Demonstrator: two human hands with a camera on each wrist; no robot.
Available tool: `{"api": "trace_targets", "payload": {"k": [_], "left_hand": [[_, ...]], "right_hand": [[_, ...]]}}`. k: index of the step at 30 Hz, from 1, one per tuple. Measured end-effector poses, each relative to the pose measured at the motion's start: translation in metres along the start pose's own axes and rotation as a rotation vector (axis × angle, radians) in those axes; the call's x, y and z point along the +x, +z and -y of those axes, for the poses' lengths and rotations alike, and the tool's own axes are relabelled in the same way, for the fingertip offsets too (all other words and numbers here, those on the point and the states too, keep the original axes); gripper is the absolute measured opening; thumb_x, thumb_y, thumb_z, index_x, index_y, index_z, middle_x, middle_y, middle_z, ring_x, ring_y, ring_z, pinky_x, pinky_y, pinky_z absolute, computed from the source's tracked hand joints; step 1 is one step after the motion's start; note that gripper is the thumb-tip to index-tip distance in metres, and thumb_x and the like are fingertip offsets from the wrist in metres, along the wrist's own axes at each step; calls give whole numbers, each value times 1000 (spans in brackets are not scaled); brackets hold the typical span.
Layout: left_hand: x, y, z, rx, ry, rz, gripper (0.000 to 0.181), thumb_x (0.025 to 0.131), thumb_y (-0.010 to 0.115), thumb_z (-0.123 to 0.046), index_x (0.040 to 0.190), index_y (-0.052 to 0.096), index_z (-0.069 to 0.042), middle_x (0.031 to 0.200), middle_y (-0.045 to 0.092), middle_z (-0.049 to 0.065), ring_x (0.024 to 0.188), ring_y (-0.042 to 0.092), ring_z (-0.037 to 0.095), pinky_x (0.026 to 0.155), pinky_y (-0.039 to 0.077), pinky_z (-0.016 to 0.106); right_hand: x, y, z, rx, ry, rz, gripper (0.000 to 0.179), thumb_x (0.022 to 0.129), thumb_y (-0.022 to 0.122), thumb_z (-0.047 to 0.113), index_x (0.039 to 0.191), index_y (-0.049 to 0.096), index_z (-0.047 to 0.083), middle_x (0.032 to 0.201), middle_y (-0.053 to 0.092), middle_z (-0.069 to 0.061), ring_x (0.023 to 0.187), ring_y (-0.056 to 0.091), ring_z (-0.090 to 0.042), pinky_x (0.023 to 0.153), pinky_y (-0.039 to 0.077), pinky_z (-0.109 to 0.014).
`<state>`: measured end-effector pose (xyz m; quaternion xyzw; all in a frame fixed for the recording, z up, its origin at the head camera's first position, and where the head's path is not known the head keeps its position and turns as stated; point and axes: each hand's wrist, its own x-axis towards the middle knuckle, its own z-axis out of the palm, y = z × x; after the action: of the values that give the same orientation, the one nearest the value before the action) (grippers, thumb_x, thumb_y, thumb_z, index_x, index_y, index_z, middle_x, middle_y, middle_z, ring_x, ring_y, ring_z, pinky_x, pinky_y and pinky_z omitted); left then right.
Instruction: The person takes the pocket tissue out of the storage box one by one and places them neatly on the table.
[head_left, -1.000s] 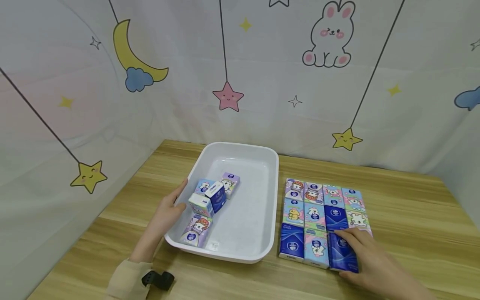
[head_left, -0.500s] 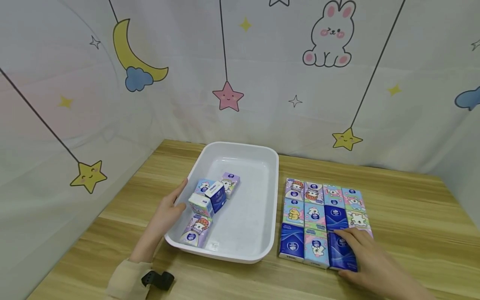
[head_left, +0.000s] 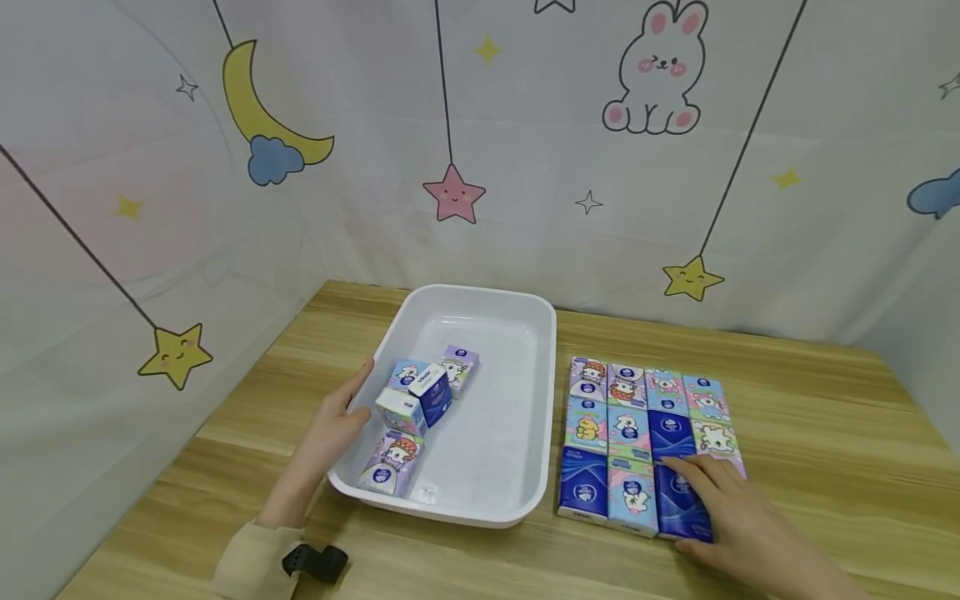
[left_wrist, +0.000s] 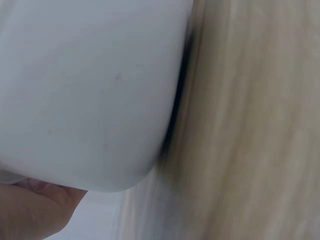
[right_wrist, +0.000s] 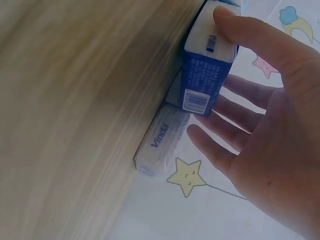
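My left hand grips the left side of a white plastic tray, with the thumb at the rim. Several small tissue packs lie in its left half, a blue one tilted against others. In the left wrist view, the tray's outer wall hides most of the hand. My right hand holds a dark blue tissue pack at the near right of a flat block of packs. Seen from the right wrist, the thumb is on the end of this blue pack and the fingers reach behind it.
Rows of packs sit edge to edge, including a pink-and-blue pack and another dark blue pack. Both tray and packs stand on a wood-grain table. A patterned white curtain hangs behind. A black strap is at my left sleeve.
The blue pack under my right hand has shifted very slightly left and away, closer against its neighbours. My left hand and the tray stay where they were.
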<state>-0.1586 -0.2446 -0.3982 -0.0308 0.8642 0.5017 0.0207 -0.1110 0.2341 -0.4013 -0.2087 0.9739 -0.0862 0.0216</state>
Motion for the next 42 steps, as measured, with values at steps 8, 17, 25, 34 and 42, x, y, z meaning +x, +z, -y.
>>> {"api": "trace_targets", "payload": {"k": [8, 17, 25, 34, 42], "left_hand": [[0, 0, 1, -1, 4, -1, 70, 89, 44, 0, 154, 21, -15, 160, 19, 14, 143, 26, 42, 111, 35, 57], [0, 0, 0, 1, -11, -1, 71, 89, 43, 0, 154, 21, -17, 159, 20, 15, 143, 27, 42, 110, 36, 57], [0, 0, 0, 1, 4, -1, 71, 89, 44, 0, 154, 21, -16, 159, 19, 15, 143, 26, 42, 111, 36, 57], [1, 0, 1, 0, 4, 0, 70, 89, 43, 0, 154, 20, -16, 160, 19, 15, 144, 25, 42, 111, 34, 57], [1, 0, 2, -5, 3, 1, 70, 89, 44, 0, 154, 20, -16, 160, 19, 15, 143, 27, 42, 110, 37, 58]], "right_hand": [[1, 1, 0, -1, -26, -28, 85, 67, 83, 44, 140, 46, 18, 126, 52, -7, 115, 54, -28, 92, 52, -56], [0, 2, -1, 19, -54, -49, 79, 71, 81, 39, 140, 46, 19, 128, 51, -7, 115, 53, -28, 88, 54, -54], [0, 2, -2, 22, -80, -63, 79, 70, 81, 38, 139, 47, 18, 126, 51, -5, 114, 53, -25, 88, 54, -52], [1, 1, -1, 17, -67, -47, 79, 71, 81, 39, 139, 47, 20, 126, 52, -5, 115, 53, -26, 89, 54, -53], [1, 0, 0, 20, -77, -57, 78, 71, 81, 41, 138, 49, 20, 126, 53, -4, 114, 54, -25, 90, 53, -54]]}}
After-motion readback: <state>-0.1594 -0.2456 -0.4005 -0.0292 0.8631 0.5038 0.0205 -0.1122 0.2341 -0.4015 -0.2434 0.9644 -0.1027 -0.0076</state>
